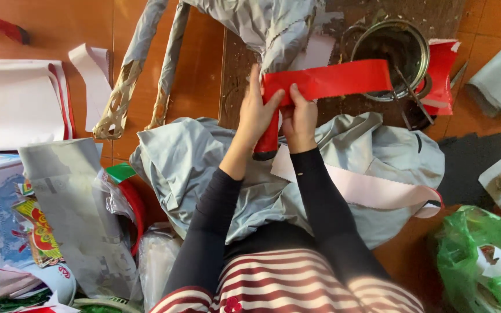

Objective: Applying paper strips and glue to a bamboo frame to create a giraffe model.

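Orange tiled floor (198, 69) under me, grey cloth (204, 168) spreading over my lap. My left hand (256, 116) and right hand (300, 119) are pinching the red paper strip (331, 81) together above it, near the metal tin (392, 49). It's looking light, thin and creasable, so I'm gripping the folded end.

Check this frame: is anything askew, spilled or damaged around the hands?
Nothing looks spilled. The left hand and right hand hold a red paper strip that is bent and slightly crumpled. Paper sheets and a green bag lie scattered over the floor.
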